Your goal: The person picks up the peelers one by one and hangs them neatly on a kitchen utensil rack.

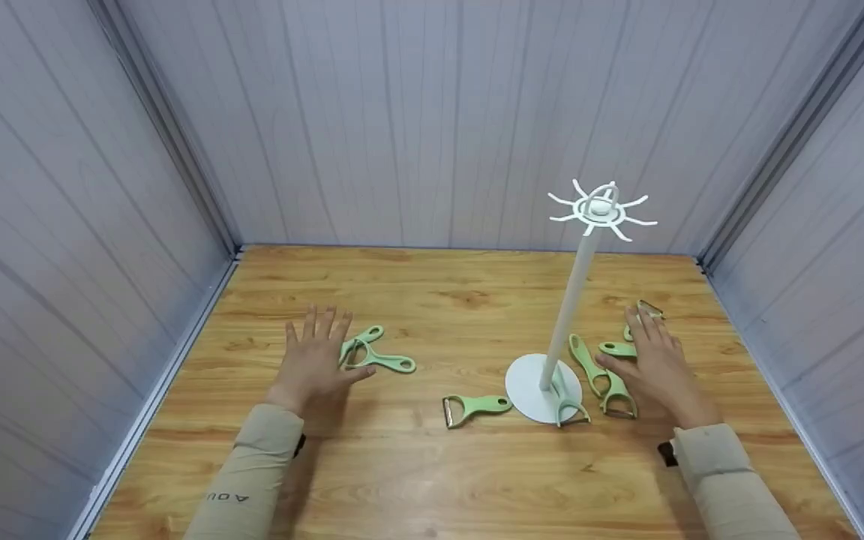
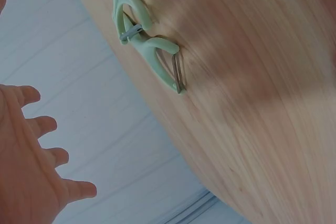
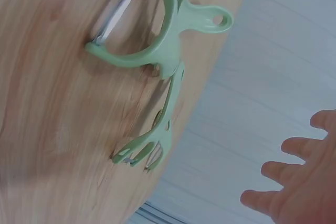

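Note:
My left hand is spread with straight fingers beside two crossed green peelers, holding nothing. In the left wrist view its palm side is apart from those peelers, whose heads overlap. My right hand, also holding nothing, is spread over a group of several green peelers and hides part of them. The right wrist view shows the fingers apart from the peelers. A white stand with a ring of hooks on top rises left of the right hand.
One peeler lies flat on the wooden table, left of the stand's round base. Another peeler lies partly on that base. Pale panel walls enclose the table at the back and both sides.

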### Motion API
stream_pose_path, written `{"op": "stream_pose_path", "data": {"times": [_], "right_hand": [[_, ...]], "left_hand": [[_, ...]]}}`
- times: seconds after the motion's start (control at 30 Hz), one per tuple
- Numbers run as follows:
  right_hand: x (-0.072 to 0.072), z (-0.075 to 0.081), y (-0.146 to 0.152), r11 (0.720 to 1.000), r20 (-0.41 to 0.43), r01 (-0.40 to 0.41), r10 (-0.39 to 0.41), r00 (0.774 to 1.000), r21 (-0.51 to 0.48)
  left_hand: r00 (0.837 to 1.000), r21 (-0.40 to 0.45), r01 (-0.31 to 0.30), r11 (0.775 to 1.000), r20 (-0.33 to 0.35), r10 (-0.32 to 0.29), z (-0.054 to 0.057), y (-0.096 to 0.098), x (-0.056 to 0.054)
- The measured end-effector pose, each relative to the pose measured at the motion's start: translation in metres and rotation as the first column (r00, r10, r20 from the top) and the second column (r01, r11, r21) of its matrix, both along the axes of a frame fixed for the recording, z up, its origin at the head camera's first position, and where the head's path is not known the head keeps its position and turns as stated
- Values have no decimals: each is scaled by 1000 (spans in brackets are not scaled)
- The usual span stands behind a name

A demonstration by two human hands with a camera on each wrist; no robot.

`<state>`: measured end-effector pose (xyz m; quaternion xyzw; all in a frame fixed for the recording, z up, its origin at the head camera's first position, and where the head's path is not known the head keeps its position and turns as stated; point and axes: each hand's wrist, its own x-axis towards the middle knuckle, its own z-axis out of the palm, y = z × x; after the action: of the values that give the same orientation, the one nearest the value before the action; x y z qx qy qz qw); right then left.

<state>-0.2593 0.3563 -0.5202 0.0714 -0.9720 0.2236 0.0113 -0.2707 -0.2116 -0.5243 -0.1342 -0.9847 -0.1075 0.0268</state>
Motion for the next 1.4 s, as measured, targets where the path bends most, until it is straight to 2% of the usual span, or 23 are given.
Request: {"op": "stream_pose_path", "data": {"times": [0.27,0.5,0.6,0.77,0.97,1.07,1.27,1.4], "right_hand": [[3,3,-14,993,-65,-58,51,997,-106],[2,2,-28,967,-102,-110,88,991,-231],[2,2,-34,939,-87,-114,91,992,-325],[2,3,-47,873,-94,-133,100,991,-469],[3,4,-62,813,-88,-139,108,990,-566],[3,4,-69,793,-99,-145,107,989,-592],[0,3,-82,773,-134,-148,82,988,-617],[-2,3,-89,733,-148,-153,72,986,-663]], "left_hand": [[998,37,60,997,7,-61,-7,4,-1],[995,79,97,992,8,-98,-11,10,-2],[993,101,107,989,31,-110,-11,14,-2],[989,127,130,983,51,-138,-12,20,-1],[982,148,163,976,67,-174,-14,25,0],[979,156,177,972,76,-191,-15,27,1],[974,174,188,967,96,-206,-18,33,0],[970,185,196,963,105,-217,-19,37,2]]}}
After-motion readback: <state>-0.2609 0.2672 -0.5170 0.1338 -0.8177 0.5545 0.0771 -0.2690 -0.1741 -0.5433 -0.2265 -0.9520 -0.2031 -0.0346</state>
